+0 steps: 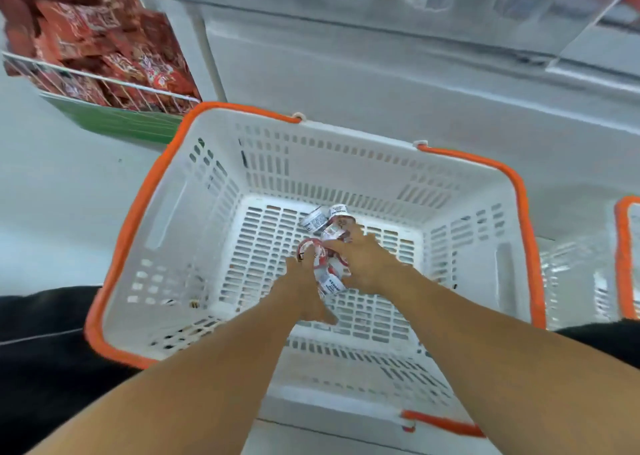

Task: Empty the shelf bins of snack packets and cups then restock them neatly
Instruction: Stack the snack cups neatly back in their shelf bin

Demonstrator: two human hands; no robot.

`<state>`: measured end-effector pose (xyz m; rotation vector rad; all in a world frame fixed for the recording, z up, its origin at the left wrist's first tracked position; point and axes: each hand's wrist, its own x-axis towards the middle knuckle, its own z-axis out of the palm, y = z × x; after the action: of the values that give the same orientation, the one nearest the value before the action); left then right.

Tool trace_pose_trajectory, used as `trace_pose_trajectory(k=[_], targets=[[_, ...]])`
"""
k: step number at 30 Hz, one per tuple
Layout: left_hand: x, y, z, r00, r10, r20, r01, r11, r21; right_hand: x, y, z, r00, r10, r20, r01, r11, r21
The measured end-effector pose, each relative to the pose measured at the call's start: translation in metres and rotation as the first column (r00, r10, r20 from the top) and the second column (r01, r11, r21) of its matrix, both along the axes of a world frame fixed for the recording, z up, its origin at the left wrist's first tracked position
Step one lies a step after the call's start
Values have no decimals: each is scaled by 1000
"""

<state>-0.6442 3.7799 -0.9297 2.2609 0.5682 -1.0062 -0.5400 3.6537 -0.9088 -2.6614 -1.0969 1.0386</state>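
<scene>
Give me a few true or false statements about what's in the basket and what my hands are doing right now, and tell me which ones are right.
1. Both hands are down inside the white basket with the orange rim. True.
2. The basket is packed full to the top. False: only a small cluster of cups lies on its floor.
3. The left hand and right hand are gathered around the cups. True.
4. The red snack packets are inside the basket. False: they sit in a wire shelf bin at upper left.
5. The cups lie near the middle of the basket floor. True.
</scene>
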Motion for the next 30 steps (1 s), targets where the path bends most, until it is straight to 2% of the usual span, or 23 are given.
trace_pose_trajectory(k=[2,6,8,10,12,13,15,16,17,19,20,21,22,25,30], targets=[[-2,-2,-8,997,-26,70,22,998,52,-2,-1,-9,999,-38,25,39,998,-43],[1,4,-7,975,-3,223,-29,990,138,-12,-8,-12,964,-262,53,262,965,-2],[4,11,-7,952,71,297,-123,979,160,-14,-11,-12,949,-303,84,303,953,8],[6,20,-8,920,209,330,-267,954,140,-9,-12,-13,934,-348,78,348,937,5],[6,24,-2,897,324,301,-360,930,73,-4,-11,-13,881,-472,-40,474,879,50],[6,25,2,902,324,285,-352,934,53,-1,-9,-11,803,-576,-151,592,799,99],[7,27,12,911,296,287,-314,949,17,2,-6,0,537,-738,-408,836,529,144],[9,28,19,905,304,298,-315,949,-12,5,-4,11,385,-758,-526,911,404,84],[12,30,29,898,326,296,-324,944,-59,8,-4,25,244,-738,-629,948,319,-7],[19,36,59,889,347,300,-311,937,-161,16,-6,61,15,-599,-801,949,259,-176],[27,40,78,891,310,333,-264,948,-176,21,-7,83,-65,-498,-865,934,274,-228],[34,45,102,900,241,363,-189,967,-173,28,-7,105,-98,-410,-907,920,311,-240],[40,48,127,900,182,396,-117,976,-183,32,-7,128,-84,-346,-935,906,364,-216],[48,56,204,874,108,474,11,970,-242,40,-4,195,60,-214,-975,844,532,-65],[38,62,308,857,-7,515,96,985,-147,42,-7,293,344,-137,-929,680,718,146]])
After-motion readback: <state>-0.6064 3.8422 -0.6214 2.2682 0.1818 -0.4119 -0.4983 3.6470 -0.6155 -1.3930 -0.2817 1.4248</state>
